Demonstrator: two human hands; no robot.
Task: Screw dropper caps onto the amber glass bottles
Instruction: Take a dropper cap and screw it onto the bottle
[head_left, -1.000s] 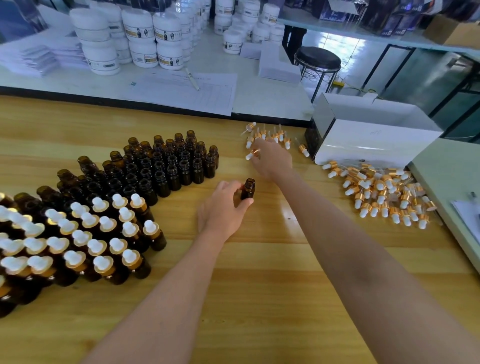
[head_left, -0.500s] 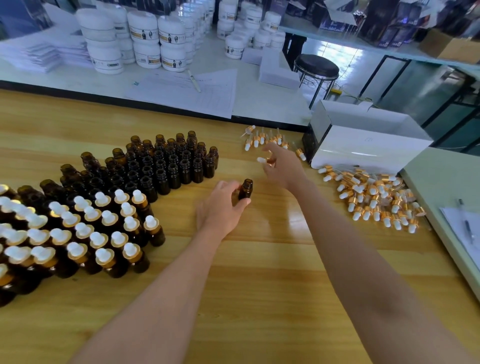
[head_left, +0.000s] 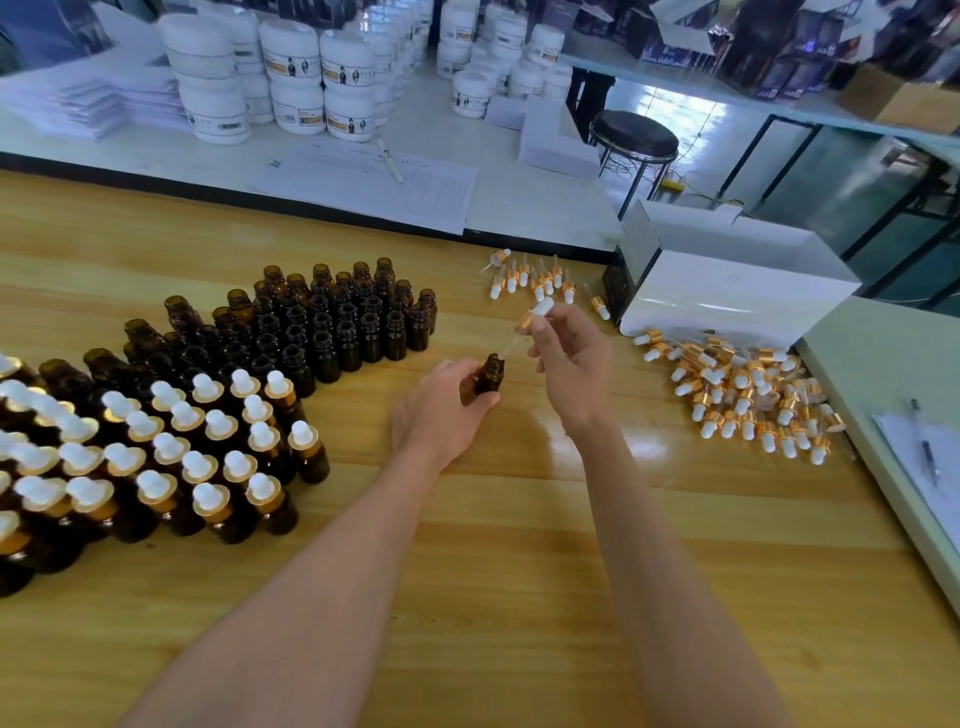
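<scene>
At table centre, left hand (head_left: 441, 415) grips bottle (head_left: 490, 373); right hand (head_left: 571, 364) pinches cap (head_left: 535, 313). Tilted pipette risks striking the rim, or cross-threading.

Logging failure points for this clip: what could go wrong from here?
The right hand holds the dropper cap tilted, its pipette just at the mouth of the bottle: it may catch the rim or chip. The left hand grips the bottle; a slanted cap might cross-thread.

The left edge is cutting off the capped bottles (head_left: 10, 551). The left hand (head_left: 441, 410) is covering the base of the held bottle (head_left: 491, 370).
</scene>
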